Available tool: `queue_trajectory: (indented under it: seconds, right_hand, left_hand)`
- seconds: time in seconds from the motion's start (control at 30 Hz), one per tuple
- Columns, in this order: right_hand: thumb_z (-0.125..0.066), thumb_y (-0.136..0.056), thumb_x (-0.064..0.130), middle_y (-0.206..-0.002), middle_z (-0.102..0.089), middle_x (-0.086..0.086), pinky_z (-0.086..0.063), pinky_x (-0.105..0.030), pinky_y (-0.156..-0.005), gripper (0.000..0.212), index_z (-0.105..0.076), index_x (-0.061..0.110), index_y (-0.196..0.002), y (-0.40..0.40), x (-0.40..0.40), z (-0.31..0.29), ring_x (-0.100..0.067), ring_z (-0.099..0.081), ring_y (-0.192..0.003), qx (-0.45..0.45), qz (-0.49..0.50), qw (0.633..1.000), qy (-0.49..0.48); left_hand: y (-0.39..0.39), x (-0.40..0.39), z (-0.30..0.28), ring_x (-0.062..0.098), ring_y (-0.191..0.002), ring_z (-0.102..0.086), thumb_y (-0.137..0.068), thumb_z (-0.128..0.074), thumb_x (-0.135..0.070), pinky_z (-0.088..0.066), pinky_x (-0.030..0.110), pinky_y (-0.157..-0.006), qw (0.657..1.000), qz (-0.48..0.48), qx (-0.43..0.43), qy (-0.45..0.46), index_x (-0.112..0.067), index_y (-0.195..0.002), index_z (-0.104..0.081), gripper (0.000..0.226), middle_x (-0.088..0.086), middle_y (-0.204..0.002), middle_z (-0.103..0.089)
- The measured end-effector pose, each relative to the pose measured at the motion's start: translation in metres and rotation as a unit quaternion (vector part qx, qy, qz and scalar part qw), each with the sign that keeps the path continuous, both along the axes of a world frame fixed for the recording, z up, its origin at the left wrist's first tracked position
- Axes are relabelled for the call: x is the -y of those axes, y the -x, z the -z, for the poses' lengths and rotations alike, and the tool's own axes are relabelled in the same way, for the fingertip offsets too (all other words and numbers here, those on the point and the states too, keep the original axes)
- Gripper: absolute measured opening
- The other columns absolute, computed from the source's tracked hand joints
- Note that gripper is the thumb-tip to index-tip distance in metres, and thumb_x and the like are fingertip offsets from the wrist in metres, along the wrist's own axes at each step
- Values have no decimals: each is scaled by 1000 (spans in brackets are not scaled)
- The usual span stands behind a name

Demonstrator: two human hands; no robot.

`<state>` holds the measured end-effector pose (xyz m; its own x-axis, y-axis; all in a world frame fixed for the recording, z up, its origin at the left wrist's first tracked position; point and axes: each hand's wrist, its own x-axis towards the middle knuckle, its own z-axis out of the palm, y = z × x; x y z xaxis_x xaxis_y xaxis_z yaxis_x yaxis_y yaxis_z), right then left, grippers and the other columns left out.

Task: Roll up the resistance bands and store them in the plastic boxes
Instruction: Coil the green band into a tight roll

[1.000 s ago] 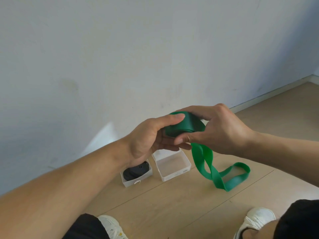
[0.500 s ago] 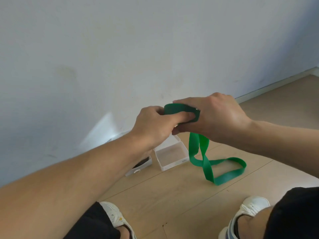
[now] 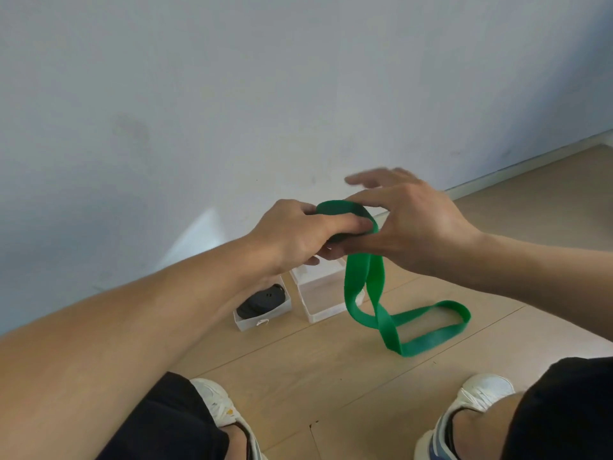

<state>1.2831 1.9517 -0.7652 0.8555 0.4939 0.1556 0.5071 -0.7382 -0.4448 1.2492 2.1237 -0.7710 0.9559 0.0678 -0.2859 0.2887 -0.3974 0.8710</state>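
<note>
A green resistance band (image 3: 365,287) is partly wound into a coil held in mid-air, and its loose end hangs down and loops across the wooden floor. My left hand (image 3: 298,234) grips the coil, its fingers curled round it. My right hand (image 3: 408,224) is at the coil's right side with its fingers spread and blurred, the thumb under the band. Below the hands stand two small clear plastic boxes: the left box (image 3: 245,322) holds a rolled black band (image 3: 262,300), the right box (image 3: 318,315) holds nothing I can see.
A pale wall with a white skirting board (image 3: 530,161) runs close behind the boxes. My knees in black shorts and white sneakers (image 3: 477,393) sit at the bottom of the view on the wooden floor (image 3: 298,360).
My right hand has let go of the coil and spread its fingers, lifting them above the band. The left hand keeps its grip. The loose end has shifted slightly on the floor.
</note>
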Motion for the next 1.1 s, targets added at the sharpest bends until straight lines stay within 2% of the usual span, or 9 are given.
queue_trajectory:
  seconds: [0.07,0.17,0.33,0.43,0.53,0.63,0.8,0.97,1.1]
  right_hand:
    - [-79,-69,65,-123,-69,21,-50,-34,-87,52,-68,51,-118,-1,-2,-2,-5,-61,-108,-1,10,1000,-1]
    - [-79,-69,63,-78,-74,11,-42,-27,-61,42,-72,51,-109,0,-3,-5,-10,-58,-66,19,-1,1000,18]
    - [-58,-63,85,-68,-69,8,-48,-34,-65,60,-73,42,-102,3,-4,-8,-19,-62,-69,135,4,982,133]
    - [-58,-62,83,-66,-67,7,-47,-32,-57,59,-75,39,-97,3,-3,2,-18,-62,-64,185,-28,978,91]
    - [-82,-59,66,-73,-74,11,-54,-31,-65,52,-77,37,-101,2,0,-1,-11,-68,-70,66,-22,997,-42]
    - [-86,-57,54,-94,-75,29,-47,-3,-81,64,-72,40,-118,4,3,-9,15,-65,-97,-61,-56,986,-146]
    - [-91,-68,35,-86,-77,20,-54,-14,-73,39,-74,44,-102,20,-5,-21,2,-70,-85,-57,-34,988,-139]
    - [-71,-81,61,-86,-77,7,-54,-36,-77,42,-69,41,-118,29,-16,-30,-20,-69,-81,128,-33,980,146]
    - [-77,-77,53,-84,-78,5,-54,-35,-77,42,-71,40,-117,26,-13,-26,-20,-70,-81,130,-2,991,37]
  left_hand:
    - [0,2,0,11,-78,-75,-66,-83,-56,-56,28,-71,1000,-10,5,-20,-18,-94,-80,47,0,-85,-81]
    - [1,5,1,20,-86,-76,-66,-82,-56,-57,29,-72,999,-18,16,-28,-14,-93,-79,50,7,-91,-80]
    - [7,9,4,14,-81,-75,-72,-77,-54,-54,28,-69,999,-13,28,-24,-13,-88,-81,44,3,-78,-79]
    - [6,9,4,11,-65,-68,-65,-80,-56,-52,24,-64,999,-15,23,-24,-11,-78,-80,47,5,-72,-77]
    - [0,2,-4,22,-87,-77,-53,-85,-58,-61,36,-85,999,4,-10,37,-9,-90,-82,61,11,-82,-80]
    - [-3,-5,-12,25,-98,-77,-74,-82,-46,-55,32,-80,988,55,-46,135,-11,-104,-77,46,11,-95,-80]
    - [4,-14,-16,33,-110,-72,-89,-71,-26,-56,37,-97,960,100,-77,249,-14,-106,-74,20,11,-101,-75]
    - [9,2,-12,15,-71,-63,-78,-77,-39,-60,33,-84,996,63,-12,54,-13,-82,-75,26,2,-77,-68]
    - [9,9,-18,8,-56,-64,-63,-79,-48,-53,22,-68,999,-12,37,15,-10,-75,-78,40,1,-68,-71]
